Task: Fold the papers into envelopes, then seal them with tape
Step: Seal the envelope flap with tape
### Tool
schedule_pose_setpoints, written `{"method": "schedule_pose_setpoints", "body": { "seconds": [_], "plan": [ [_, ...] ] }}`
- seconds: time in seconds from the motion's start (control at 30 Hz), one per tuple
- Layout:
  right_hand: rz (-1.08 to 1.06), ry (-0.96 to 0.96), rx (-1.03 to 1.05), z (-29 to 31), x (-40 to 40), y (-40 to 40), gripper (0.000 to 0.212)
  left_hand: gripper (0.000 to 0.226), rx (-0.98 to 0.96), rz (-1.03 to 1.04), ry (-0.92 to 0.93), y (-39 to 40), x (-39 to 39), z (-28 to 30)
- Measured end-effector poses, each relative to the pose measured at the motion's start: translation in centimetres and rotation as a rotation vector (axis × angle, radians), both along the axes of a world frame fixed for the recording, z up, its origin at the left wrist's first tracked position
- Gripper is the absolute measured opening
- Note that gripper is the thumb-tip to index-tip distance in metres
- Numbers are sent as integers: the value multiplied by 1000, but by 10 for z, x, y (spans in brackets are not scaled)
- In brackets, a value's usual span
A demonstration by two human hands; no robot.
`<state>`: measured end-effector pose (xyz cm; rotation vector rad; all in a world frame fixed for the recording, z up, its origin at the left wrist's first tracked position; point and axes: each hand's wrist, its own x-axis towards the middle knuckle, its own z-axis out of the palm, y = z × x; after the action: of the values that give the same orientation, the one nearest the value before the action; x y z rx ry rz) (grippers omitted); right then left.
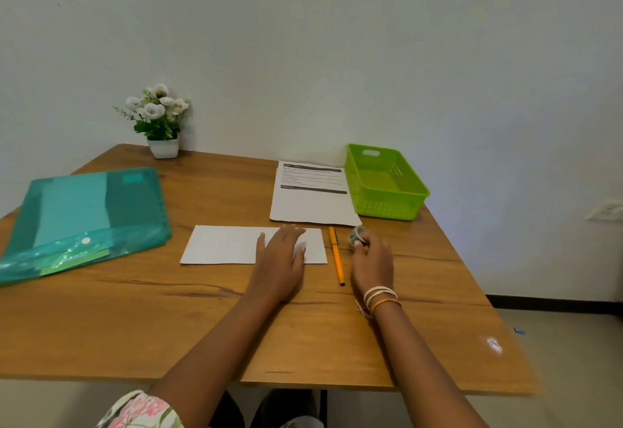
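A person's left hand (281,252) lies spread, fingers straight, on the right half of a folded sheet (229,245) at table centre, while the right hand (371,259), at 3 o'clock from the sheet, grips a tape roll (358,235). The step in hand looks like sealing: best to keep the flap pressed flat, draw out a short strip and lay it across the seam before lifting the palm. Counted left to right: one teal folder (84,218) at 9 o'clock, one flower pot (163,147) at 11, one folded sheet, one printed sheet (312,198) at 1, one orange pen (336,255), one tape roll, one green basket (391,208) at 2.
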<state>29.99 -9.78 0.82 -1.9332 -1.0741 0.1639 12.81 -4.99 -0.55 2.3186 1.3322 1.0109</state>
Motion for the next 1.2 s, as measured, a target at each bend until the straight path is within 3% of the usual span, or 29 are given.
{"method": "schedule_pose_setpoints", "body": {
  "seconds": [0.07,0.17,0.3,0.4,0.57,0.7,0.87,1.03,1.2],
  "plan": [
    [199,-5,56,3,-15,2,19,41,-10,-60,-114,-1,-2,4],
    [395,-91,-20,8,-37,6,21,47,-126,-220,-251,-1,-8,9],
    [408,9,-17,10,-54,13,26,33,-213,-218,-347,-1,-21,8],
    [389,103,4,12,-66,16,27,40,-224,-216,-321,-3,-27,6],
    [423,180,24,14,-77,14,28,32,-186,-33,-441,-1,-27,9],
    [411,4,74,18,-77,10,11,29,-217,11,-484,0,-30,9],
    [575,-211,91,27,-71,10,20,35,-291,19,-523,-2,-29,11],
    [590,-243,54,35,-67,13,11,19,-270,47,-502,-2,-30,12],
    [616,-281,46,39,-64,10,5,19,-244,17,-459,-3,-29,13]
  ]
}}
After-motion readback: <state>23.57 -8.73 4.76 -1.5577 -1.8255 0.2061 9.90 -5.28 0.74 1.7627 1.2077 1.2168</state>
